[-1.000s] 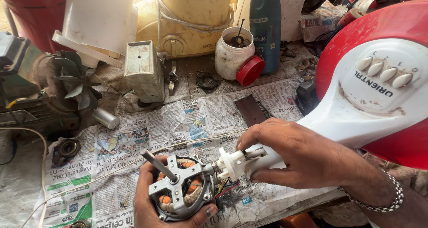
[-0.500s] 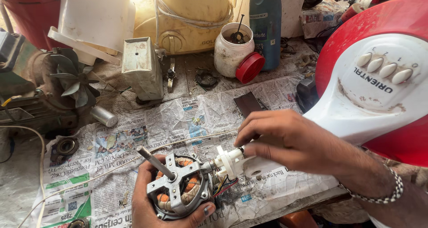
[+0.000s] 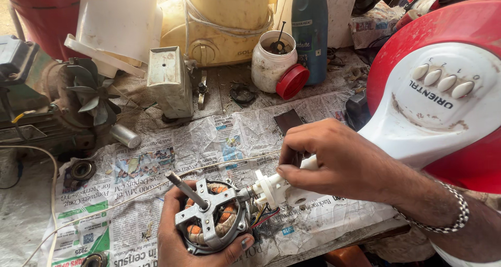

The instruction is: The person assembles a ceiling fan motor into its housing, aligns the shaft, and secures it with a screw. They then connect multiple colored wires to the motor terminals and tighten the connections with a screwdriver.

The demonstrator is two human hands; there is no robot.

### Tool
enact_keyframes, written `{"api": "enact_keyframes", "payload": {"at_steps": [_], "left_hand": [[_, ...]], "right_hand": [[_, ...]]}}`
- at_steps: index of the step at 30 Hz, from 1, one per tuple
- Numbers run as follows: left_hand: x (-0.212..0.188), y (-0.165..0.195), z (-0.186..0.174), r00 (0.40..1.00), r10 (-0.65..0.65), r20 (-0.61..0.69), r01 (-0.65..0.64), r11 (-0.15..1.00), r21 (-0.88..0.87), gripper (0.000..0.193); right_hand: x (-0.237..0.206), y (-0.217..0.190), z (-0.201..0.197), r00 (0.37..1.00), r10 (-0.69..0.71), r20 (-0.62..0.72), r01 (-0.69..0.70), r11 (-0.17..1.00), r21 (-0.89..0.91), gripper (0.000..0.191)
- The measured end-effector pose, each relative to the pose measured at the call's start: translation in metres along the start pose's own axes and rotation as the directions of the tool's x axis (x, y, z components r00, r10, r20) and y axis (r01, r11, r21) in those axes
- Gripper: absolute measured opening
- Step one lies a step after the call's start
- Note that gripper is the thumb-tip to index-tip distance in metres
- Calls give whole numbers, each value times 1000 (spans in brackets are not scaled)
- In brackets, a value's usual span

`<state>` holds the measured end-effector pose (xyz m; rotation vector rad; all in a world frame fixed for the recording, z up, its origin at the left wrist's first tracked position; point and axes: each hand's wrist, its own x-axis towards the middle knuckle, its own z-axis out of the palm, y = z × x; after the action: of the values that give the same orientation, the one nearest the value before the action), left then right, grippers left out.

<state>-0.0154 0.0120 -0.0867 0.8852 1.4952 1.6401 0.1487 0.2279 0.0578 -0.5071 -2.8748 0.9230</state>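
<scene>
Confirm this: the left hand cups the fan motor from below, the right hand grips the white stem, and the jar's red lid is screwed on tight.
Wrong on the lid. The head view shows the red lid off, leaning against the open white jar. The rest stands: left hand, fan motor, right hand, white stem.

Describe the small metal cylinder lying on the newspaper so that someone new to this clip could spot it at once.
Start at the old grey motor with the fan blades at the left edge of the bench. Just to its lower right, at the newspaper's top edge, lies the small cylinder on its side. It is plain, smooth silver metal, unlike the dark round bearing below it.
</scene>
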Motion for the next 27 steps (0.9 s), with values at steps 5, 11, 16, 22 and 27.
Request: {"api": "enact_keyframes", "payload": {"at_steps": [5,11,16,22,27], "left_hand": [[1,5,2,1000,-26,-9,26,999,-25,100],[2,8,3,1000,-7,-3,7,998,-61,96],[2,7,2,1000,-5,1,5,998,-70,98],[2,10,3,1000,-4,-20,3,1000,-26,99],[0,13,5,994,-73,-80,77,996,52,105]], "right_hand": [[7,6,4,946,299,128,-318,934,164,20],[12,26,6,969,64,237,-168,877,450,16],[10,31,1,971,-83,223,-14,915,403,13],[13,18,-8,942,-300,152,270,944,192,13],[12,16,-12,932,-314,179,303,949,87,20]]}}
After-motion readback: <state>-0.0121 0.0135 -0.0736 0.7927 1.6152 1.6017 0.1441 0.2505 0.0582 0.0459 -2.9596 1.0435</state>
